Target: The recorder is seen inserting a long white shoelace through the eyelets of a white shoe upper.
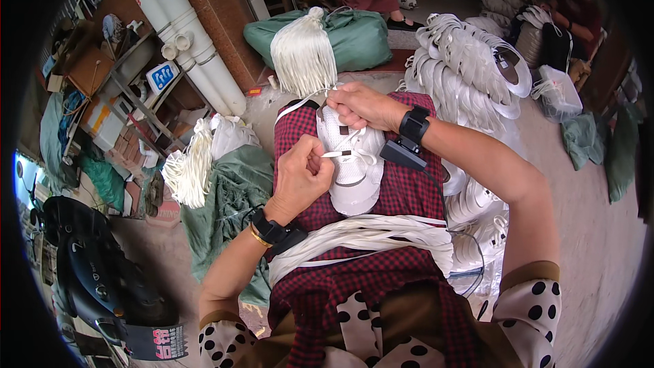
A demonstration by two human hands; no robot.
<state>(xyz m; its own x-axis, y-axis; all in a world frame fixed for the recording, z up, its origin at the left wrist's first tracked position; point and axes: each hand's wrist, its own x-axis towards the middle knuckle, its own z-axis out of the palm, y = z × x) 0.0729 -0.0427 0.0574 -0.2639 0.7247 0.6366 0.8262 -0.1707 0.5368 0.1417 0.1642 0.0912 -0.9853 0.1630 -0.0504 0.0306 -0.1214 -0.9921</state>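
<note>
In the head view, a white sneaker upper [355, 194] lies on the red-and-black checkered apron [289, 201] over the person's lap. The left hand [301, 169] pinches a white shoelace [334, 155] at the upper's left side; the right hand [366, 105], fingers closed, grips lace at its far end. A lace bundle [368, 237] lies across the lap, nearer the body. Stacked uppers [470, 71] stand to the right.

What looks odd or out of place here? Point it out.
Nothing looks spilled or damaged. Only the cluttered shelving at left looks messy: the cardboard box there seems askew, though fisheye bending may exaggerate its tilt. The white sneaker upper on the checked apron shows no evident fault.
</note>
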